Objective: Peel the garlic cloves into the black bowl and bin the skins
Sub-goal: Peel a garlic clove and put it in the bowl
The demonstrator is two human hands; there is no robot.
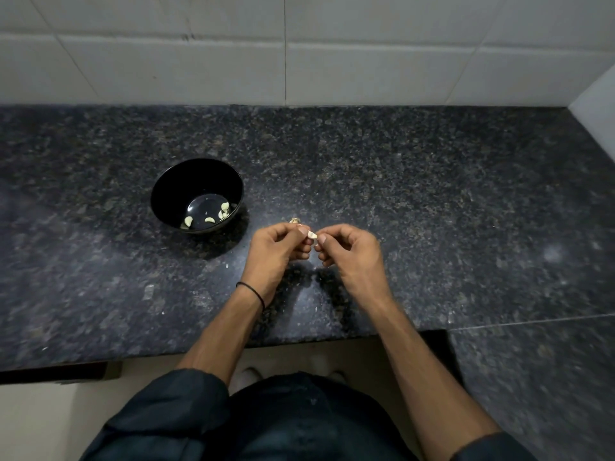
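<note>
Right now both hands, the left hand (276, 247) and the right hand (349, 251), pinch 1 garlic clove (312, 235) between thumbs and fingertips, above the desk (432, 194) just right of the black bowl (166, 181). A few peeled cloves (209, 220) lie inside that bowl. The clove could likely slip from so small a pinch and roll away. Loose skin may scatter beside the scrap (294, 220) right of the bowl, since no bin shows.

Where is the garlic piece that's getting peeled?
In the head view, the garlic clove is pinched between the left hand and the right hand over the dark counter, to the right of the black bowl.
</note>
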